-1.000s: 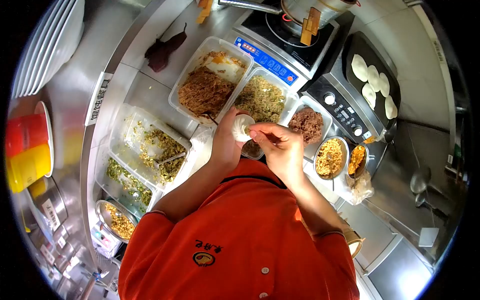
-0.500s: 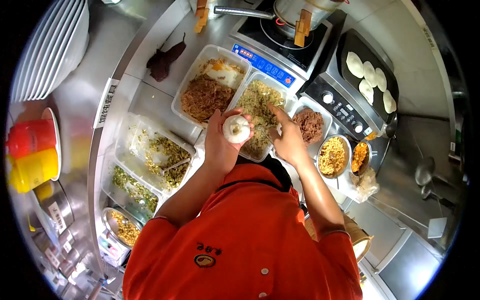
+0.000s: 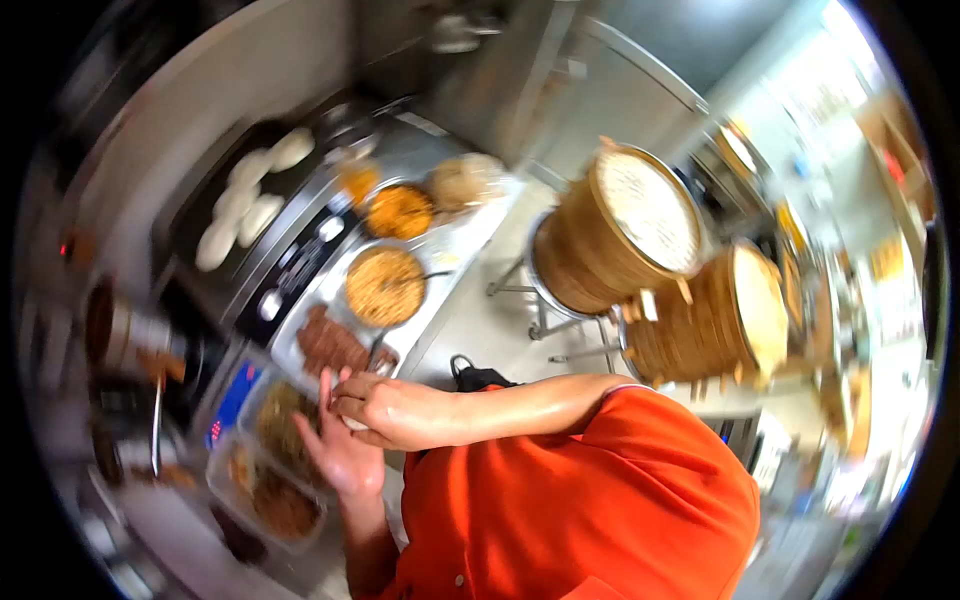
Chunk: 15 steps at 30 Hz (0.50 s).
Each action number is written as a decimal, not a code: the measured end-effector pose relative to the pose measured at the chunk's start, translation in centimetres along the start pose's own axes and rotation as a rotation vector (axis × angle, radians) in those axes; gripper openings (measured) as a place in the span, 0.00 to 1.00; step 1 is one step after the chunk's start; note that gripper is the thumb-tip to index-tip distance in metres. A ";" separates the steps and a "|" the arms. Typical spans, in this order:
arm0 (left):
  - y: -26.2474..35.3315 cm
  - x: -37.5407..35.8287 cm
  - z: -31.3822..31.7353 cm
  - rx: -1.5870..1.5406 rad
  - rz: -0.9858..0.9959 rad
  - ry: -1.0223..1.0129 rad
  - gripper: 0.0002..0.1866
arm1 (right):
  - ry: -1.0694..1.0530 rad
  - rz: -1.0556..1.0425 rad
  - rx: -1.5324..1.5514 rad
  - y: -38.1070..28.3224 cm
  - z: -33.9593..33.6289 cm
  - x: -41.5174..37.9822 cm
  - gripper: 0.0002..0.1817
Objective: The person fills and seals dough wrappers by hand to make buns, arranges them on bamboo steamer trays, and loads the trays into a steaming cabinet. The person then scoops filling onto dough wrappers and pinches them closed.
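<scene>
Blurred frame. Left hand (image 3: 340, 450) and right hand (image 3: 375, 405), lower left, fingers closed round dough bun (image 3: 352, 423), mostly hidden; axis, writing unreadable.

I saw a steel counter (image 3: 470, 300) that carried tubs of filling (image 3: 285, 420), a tray of mince (image 3: 330, 345), two bowls (image 3: 385, 285), a griddle (image 3: 215, 225) with dough rounds (image 3: 250, 195).

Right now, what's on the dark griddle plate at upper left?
On the griddle plate lie several pale flat dough rounds, bunched in a row. The frame is motion-blurred, so the exact count and whether they touch cannot be told; their undersides are hidden.
</scene>
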<state>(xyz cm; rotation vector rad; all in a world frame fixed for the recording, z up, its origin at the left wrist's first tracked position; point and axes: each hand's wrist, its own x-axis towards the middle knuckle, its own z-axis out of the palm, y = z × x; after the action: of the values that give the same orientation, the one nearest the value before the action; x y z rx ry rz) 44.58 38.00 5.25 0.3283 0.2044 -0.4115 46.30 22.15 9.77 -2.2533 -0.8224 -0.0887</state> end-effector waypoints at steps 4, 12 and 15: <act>-2.5 1.6 0.0 0.321 -0.121 0.098 0.43 | 0.269 0.416 0.227 4.9 -7.5 -7.6 0.21; -11.5 5.5 0.0 0.531 -0.301 0.351 0.38 | 0.928 1.048 -0.651 22.9 -27.2 -36.4 0.21; -15.3 6.9 1.4 0.535 -0.336 0.353 0.37 | 0.890 1.211 -0.657 29.5 -29.2 -43.9 0.23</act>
<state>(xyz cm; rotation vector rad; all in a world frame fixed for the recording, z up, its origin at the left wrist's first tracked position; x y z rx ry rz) 44.46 21.84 0.61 0.9025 0.5006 -0.7407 33.63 -36.15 0.37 -2.4951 1.1823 -0.7784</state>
